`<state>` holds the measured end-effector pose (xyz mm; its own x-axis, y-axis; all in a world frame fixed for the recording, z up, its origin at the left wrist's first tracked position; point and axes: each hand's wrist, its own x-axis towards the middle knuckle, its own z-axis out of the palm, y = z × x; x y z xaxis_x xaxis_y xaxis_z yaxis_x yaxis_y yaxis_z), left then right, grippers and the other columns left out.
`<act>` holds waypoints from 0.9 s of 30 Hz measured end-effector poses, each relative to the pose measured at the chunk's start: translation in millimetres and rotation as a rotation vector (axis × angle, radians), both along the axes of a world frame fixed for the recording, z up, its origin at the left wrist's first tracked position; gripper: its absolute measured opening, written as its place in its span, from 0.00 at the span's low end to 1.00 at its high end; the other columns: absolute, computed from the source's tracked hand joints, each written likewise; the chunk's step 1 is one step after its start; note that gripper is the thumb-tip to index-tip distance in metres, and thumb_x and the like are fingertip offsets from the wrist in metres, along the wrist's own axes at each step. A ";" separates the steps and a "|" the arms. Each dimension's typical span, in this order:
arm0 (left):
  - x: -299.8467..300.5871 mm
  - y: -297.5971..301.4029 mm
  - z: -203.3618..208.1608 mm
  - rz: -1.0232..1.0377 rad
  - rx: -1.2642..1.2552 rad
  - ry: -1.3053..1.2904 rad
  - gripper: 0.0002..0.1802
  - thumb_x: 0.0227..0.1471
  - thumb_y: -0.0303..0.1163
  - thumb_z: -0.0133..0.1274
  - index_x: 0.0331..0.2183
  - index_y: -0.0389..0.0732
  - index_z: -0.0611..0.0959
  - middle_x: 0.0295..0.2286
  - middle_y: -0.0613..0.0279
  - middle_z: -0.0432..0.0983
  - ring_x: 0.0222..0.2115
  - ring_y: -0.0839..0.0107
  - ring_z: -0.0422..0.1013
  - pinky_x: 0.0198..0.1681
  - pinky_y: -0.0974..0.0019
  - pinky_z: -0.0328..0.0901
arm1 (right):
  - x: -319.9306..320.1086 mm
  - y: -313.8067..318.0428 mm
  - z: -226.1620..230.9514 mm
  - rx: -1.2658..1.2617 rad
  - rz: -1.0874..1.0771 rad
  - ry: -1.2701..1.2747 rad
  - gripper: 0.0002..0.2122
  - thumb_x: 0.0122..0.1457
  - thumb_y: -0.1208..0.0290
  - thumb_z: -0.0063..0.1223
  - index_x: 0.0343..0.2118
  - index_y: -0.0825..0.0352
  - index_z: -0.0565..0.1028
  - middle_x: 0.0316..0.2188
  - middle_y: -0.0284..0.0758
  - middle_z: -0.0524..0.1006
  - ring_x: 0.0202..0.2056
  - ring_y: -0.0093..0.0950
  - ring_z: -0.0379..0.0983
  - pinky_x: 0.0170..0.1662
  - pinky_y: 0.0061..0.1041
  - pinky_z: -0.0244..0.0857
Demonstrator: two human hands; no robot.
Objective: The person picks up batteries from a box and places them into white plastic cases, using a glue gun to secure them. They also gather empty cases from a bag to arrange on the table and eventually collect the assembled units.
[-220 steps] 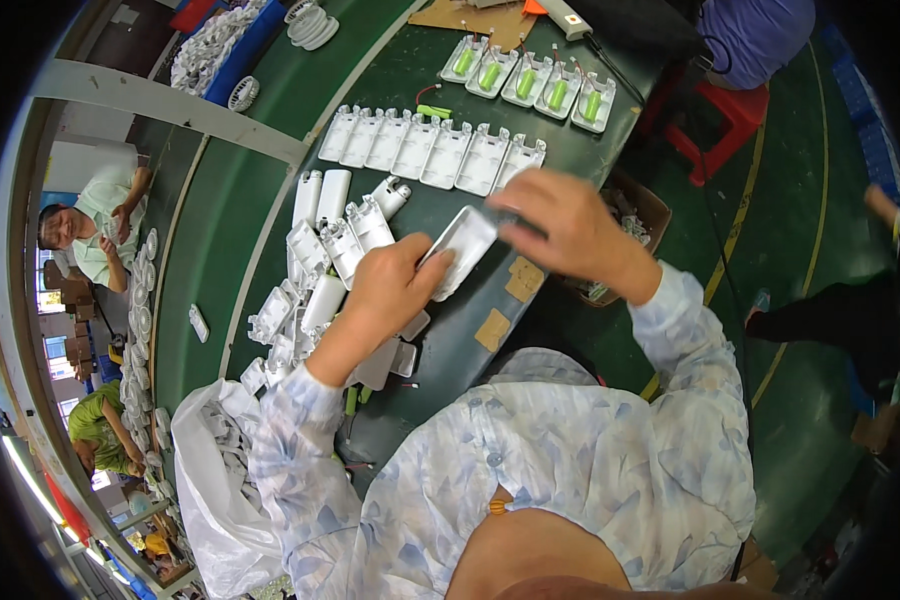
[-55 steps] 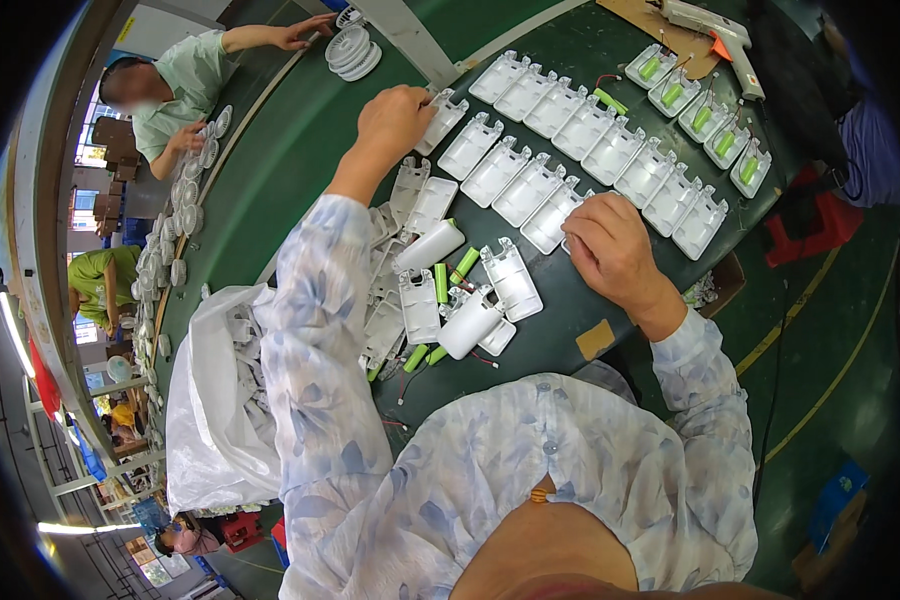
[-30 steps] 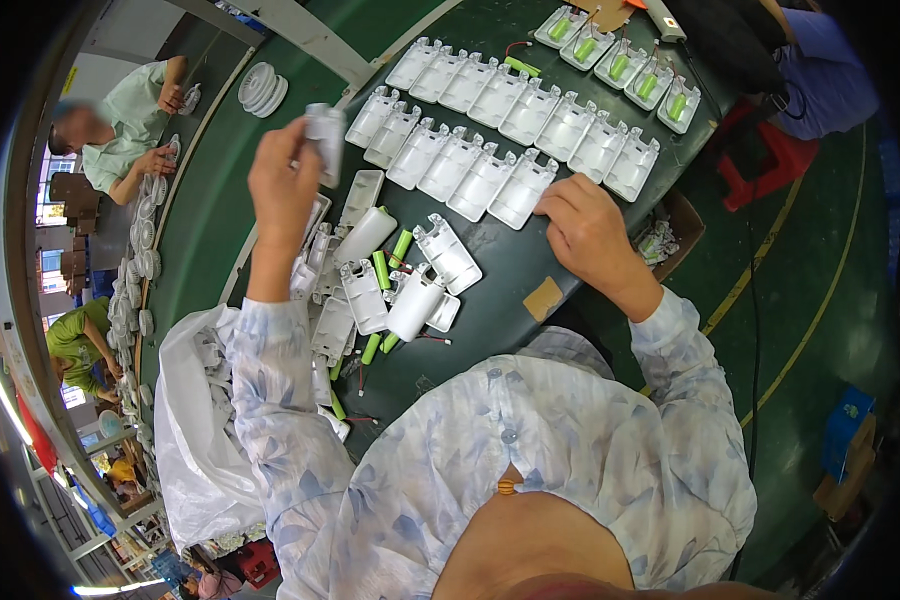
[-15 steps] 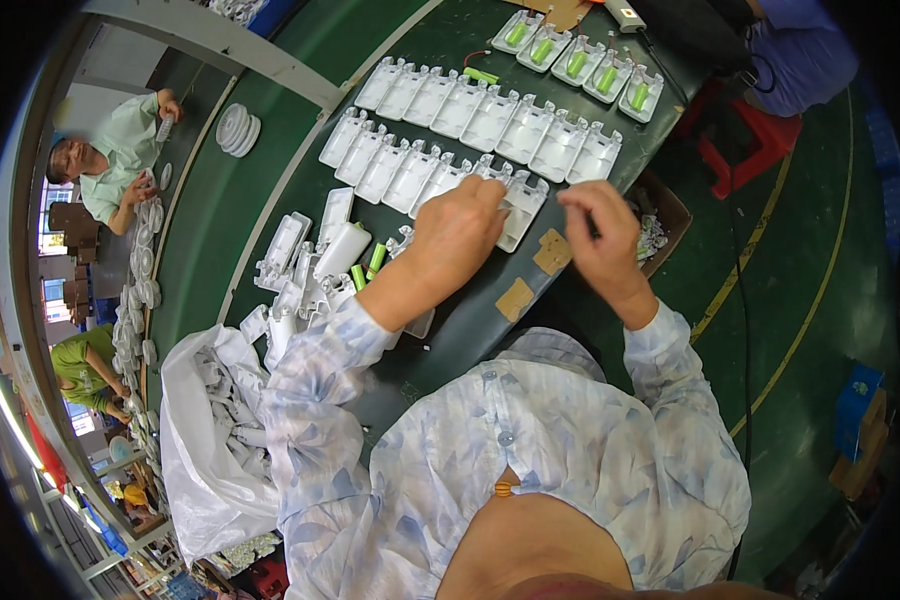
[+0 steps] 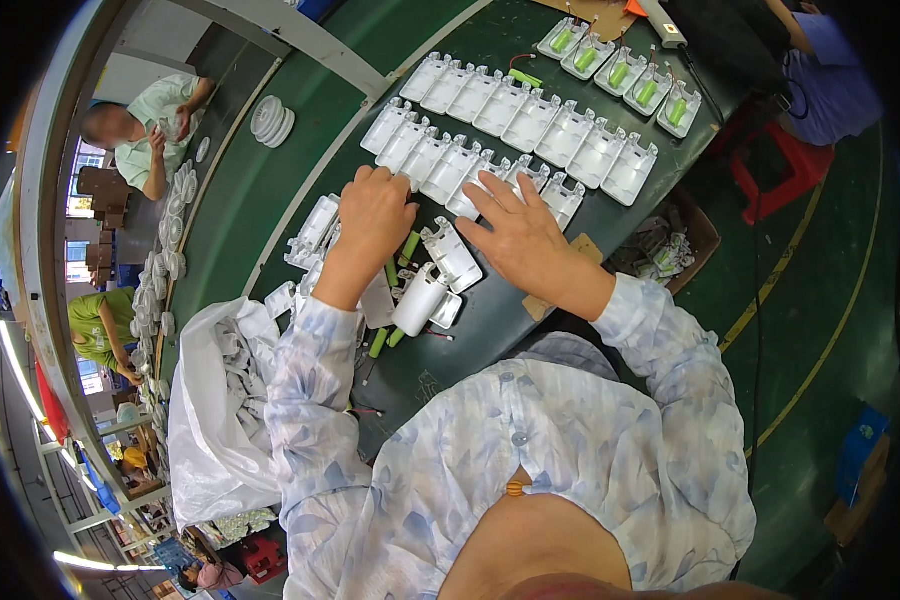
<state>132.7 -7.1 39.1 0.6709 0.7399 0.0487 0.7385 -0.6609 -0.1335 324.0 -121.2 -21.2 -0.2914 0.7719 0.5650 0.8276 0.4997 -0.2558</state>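
Observation:
Two rows of white plastic half-shells (image 5: 510,110) lie open side up on the dark green table. My right hand (image 5: 535,240) rests at the near row's right part, its fingers spread across the shells' near edges, holding nothing. At that row's left part is my left hand (image 5: 370,225), back up with bent fingers. Its fingertips are hidden, so a grip cannot be made out. Between my forearms lies a loose heap of white shells (image 5: 452,255), a rounded white casing (image 5: 420,300) and green battery cells (image 5: 378,343) with thin wires.
At the far right, several shells hold green cells (image 5: 646,93). A white sack of parts (image 5: 205,450) stands left. Cardboard pieces (image 5: 587,248) lie at the table edge, a parts box (image 5: 685,240) below. There is a red stool (image 5: 770,175); people work at left and far right.
My left hand has moved left along the near row. The right hand has come in from beside the table onto the shells, fingers now spread. The view has shifted somewhat.

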 end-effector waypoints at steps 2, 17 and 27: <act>3.0 8.7 -3.0 0.020 0.000 0.016 0.10 0.38 0.34 0.64 0.25 0.41 0.82 0.28 0.58 0.76 0.35 0.59 0.71 0.36 0.57 0.67 | -1.2 8.8 -1.2 -0.003 0.026 -0.004 0.10 0.51 0.72 0.51 0.36 0.62 0.78 0.50 0.42 0.71 0.57 0.41 0.62 0.57 0.54 0.54; -19.0 47.7 -3.4 0.205 0.030 -0.035 0.13 0.38 0.39 0.64 0.27 0.42 0.83 0.33 0.57 0.76 0.39 0.59 0.71 0.39 0.55 0.64 | -1.2 25.7 4.7 -0.099 0.170 -0.257 0.20 0.53 0.71 0.50 0.51 0.62 0.73 0.60 0.39 0.63 0.63 0.40 0.54 0.59 0.58 0.50; -6.7 70.7 -10.3 0.267 -0.220 -0.116 0.11 0.42 0.39 0.61 0.27 0.43 0.83 0.31 0.57 0.77 0.37 0.58 0.73 0.38 0.55 0.65 | 5.0 43.7 2.0 -0.106 0.193 -0.324 0.16 0.54 0.70 0.50 0.46 0.68 0.76 0.59 0.37 0.64 0.63 0.40 0.53 0.59 0.61 0.49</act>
<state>126.0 63.6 28.8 0.4521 0.8895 -0.0662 0.8908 -0.4464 0.0852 328.9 -77.5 -19.1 -0.5870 0.7347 0.3400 0.7676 0.6386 -0.0550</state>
